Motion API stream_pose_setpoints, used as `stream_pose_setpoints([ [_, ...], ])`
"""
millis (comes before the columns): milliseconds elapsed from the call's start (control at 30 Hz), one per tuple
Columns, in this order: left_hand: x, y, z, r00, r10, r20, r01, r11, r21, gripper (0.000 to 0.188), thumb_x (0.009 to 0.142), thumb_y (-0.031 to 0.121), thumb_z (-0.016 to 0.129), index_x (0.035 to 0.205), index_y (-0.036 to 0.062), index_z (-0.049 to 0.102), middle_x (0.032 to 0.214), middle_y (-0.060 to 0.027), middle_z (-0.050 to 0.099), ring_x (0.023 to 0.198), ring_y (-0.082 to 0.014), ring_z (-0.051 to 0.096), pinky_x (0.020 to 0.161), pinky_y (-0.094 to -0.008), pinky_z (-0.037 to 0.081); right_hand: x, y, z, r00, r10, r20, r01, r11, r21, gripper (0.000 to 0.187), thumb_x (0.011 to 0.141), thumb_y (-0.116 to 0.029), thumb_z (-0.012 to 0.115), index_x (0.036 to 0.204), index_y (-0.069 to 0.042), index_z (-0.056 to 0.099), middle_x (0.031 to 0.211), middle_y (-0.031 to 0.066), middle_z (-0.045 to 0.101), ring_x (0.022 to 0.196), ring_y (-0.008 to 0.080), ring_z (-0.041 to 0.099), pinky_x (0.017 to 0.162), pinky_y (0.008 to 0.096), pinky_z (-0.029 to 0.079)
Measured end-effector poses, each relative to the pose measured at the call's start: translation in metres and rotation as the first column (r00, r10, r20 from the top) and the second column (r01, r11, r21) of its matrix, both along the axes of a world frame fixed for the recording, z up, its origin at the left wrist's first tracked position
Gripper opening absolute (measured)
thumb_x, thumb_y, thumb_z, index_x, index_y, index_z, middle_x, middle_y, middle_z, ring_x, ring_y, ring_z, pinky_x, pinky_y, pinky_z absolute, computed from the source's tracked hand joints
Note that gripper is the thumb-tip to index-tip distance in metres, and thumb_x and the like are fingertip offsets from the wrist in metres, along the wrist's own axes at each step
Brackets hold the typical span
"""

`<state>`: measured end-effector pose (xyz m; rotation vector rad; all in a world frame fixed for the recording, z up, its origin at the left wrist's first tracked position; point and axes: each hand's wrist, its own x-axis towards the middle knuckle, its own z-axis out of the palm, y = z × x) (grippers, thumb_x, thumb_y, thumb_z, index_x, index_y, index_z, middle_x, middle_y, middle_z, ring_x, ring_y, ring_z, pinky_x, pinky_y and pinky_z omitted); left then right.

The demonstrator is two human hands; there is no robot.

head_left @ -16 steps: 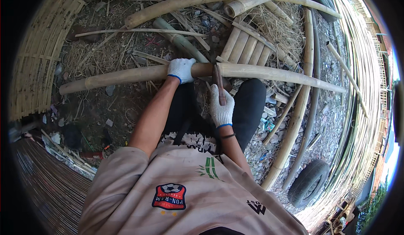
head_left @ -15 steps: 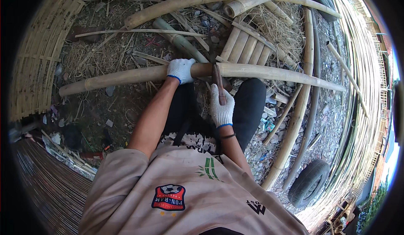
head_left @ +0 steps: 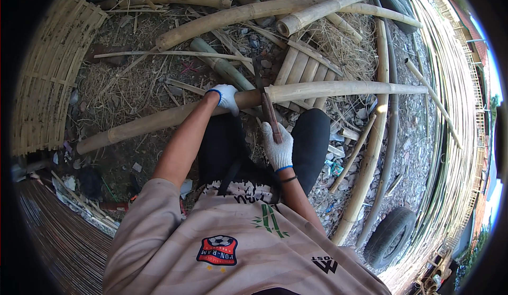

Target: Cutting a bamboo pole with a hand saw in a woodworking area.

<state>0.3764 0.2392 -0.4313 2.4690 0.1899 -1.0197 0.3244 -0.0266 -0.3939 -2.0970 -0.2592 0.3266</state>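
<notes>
A long bamboo pole (head_left: 151,123) lies across in front of my knees, darker at its left part and paler to the right of the middle. My left hand (head_left: 227,98), in a white glove with a blue cuff, is closed round it from above, left of the middle. My right hand (head_left: 278,147), gloved alike, grips a narrow brown-handled blade (head_left: 269,110). This tool crosses the pole at its middle, where dark and pale parts meet. A thin dark length shows beyond the pole; the blade's full shape is partly hidden.
Beyond the pole lie a greenish bamboo piece (head_left: 225,67), a slatted bamboo panel (head_left: 307,70) and thick bamboo poles (head_left: 233,17). Woven bamboo matting (head_left: 45,78) stands at the left. A tyre (head_left: 390,237) and long poles (head_left: 370,173) lie at the right on rubble and straw.
The pole has swung: its left end has come nearer to me and its right end has moved farther away. Both hands remain closed on the pole and tool, with the tool slightly nearer me.
</notes>
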Motion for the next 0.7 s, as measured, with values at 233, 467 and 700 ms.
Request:
stream_pose_setpoints([
  [233, -0.019, -0.028, -0.001, 0.966, 0.059, 0.250, -0.102, 0.981, 0.164, 0.057, 0.064, 0.042, 0.082, 0.113, 0.0150, 0.069, 0.115, -0.0148, 0.073, 0.108, -0.0333, 0.070, 0.093, -0.0466, 0.056, -0.005, -0.001, 0.003, 0.992, -0.049, -0.114, 0.061, 0.993, 0.097, 0.033, 0.098, -0.032, 0.068, 0.091, 0.001, 0.065, 0.068, 0.0116, 0.061, 0.063, 0.0171, 0.054, 0.064, 0.0364, 0.049],
  [467, -0.024, -0.054, -0.008, 0.895, 0.135, 0.425, -0.229, 0.957, 0.177, 0.048, 0.069, 0.035, 0.079, 0.110, 0.0139, 0.065, 0.104, -0.0159, 0.074, 0.100, -0.0378, 0.071, 0.088, -0.0501, 0.057, 0.022, -0.007, 0.036, 0.999, -0.035, -0.034, 0.036, 0.998, 0.044, 0.038, 0.099, -0.034, 0.068, 0.089, 0.002, 0.069, 0.064, 0.0029, 0.056, 0.062, 0.0093, 0.049, 0.059, 0.0312, 0.044],
  [700, 0.007, -0.025, -0.012, 0.979, 0.041, 0.199, -0.060, 0.994, 0.091, 0.063, 0.061, 0.039, 0.083, 0.115, 0.0119, 0.070, 0.112, -0.0174, 0.073, 0.106, -0.0354, 0.070, 0.094, -0.0457, 0.055, 0.003, -0.021, -0.012, 0.996, -0.093, 0.014, 0.088, 0.976, 0.201, 0.033, 0.099, -0.030, 0.068, 0.088, 0.001, 0.066, 0.063, 0.0093, 0.055, 0.061, 0.0125, 0.046, 0.058, 0.0344, 0.045],
])
